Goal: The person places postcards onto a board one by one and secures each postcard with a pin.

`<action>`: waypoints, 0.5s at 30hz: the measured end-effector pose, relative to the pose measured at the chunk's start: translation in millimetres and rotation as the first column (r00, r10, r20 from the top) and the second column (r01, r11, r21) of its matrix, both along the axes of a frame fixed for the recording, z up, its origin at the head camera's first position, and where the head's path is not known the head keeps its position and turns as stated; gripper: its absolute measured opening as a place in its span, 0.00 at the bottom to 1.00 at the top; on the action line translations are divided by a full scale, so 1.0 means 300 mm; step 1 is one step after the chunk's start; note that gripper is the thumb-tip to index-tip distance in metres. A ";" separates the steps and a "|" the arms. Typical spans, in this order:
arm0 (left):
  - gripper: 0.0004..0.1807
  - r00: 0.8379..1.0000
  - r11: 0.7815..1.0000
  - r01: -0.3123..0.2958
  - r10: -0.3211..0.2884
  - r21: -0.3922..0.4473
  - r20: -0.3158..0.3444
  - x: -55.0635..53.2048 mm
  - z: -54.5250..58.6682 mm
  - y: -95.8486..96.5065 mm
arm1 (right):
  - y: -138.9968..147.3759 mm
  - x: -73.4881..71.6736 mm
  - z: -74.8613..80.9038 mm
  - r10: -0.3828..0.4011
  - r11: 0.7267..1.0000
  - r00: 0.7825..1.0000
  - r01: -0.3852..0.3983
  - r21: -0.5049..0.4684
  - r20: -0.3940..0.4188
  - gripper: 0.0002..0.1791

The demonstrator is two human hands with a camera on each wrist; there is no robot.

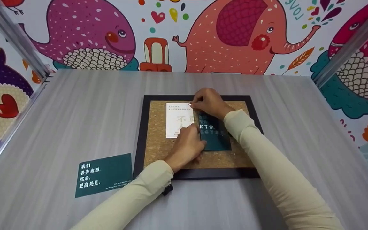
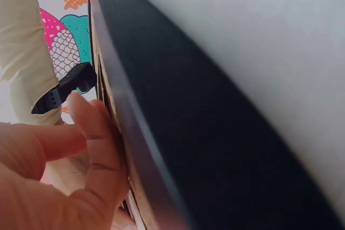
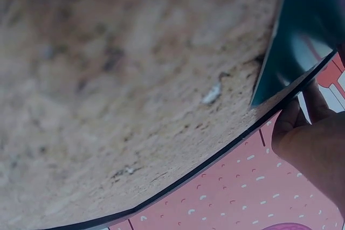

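Note:
A black-framed cork board (image 1: 161, 153) lies on the table with a white card (image 1: 172, 119) and a dark green card (image 1: 217, 143) side by side on it. At the white card's upper right corner, my right hand (image 1: 211, 101) pinches a small push pin (image 1: 190, 104), mostly hidden by the fingertips. My left hand (image 1: 187, 143) rests lower down, over the white card's lower right part and the green card's left edge. In the left wrist view its fingers (image 2: 102, 160) are slightly bent against the board, gripping nothing visible.
Another dark green card (image 1: 107, 171) with white lettering lies on the table (image 1: 37, 153) left of the board, near my left sleeve. Printed panels (image 1: 228, 38) with cartoon animals stand behind and at the sides. Metal posts (image 1: 347, 41) rise at the back corners.

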State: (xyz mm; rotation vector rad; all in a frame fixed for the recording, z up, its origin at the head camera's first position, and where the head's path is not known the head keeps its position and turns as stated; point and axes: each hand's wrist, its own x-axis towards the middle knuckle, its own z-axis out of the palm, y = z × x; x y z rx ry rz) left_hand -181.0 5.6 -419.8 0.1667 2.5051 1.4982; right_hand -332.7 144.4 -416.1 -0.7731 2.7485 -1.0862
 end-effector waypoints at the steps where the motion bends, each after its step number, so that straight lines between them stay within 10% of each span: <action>1: 0.08 1.000 1.000 0.001 -0.001 -0.002 -0.002 -0.001 -0.002 0.001 | 0.000 0.001 0.001 0.001 1.000 1.000 -0.001 0.000 0.000 0.06; 15: 0.10 0.997 0.997 0.014 -0.020 -0.073 -0.075 -0.002 -0.004 0.003 | -0.002 -0.002 -0.003 -0.005 1.000 1.000 0.005 0.000 -0.005 0.06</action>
